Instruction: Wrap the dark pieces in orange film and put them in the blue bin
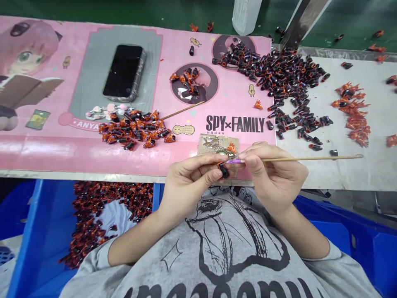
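Between the thumb and fingers of my left hand [195, 174] is a small black piece with an orange edge [223, 170]. My right hand [273, 174] is closed around a thin wooden stick [310, 158], whose long end points right. The stick's purple tip [234, 161] meets the fingertips of my left hand, close to the black piece. Just behind my hands lies a small smeared plate [203, 145] with an orange flame-shaped piece [231, 147] at its edge.
Black pieces [288, 70] form a big pile at the right. Assembled orange-and-black pieces [133, 130] lie left, beside a phone [124, 72] and another stick [182, 110]. Orange flame pieces [356, 120] lie far right. A blue bin [27, 240] below holds many pieces.
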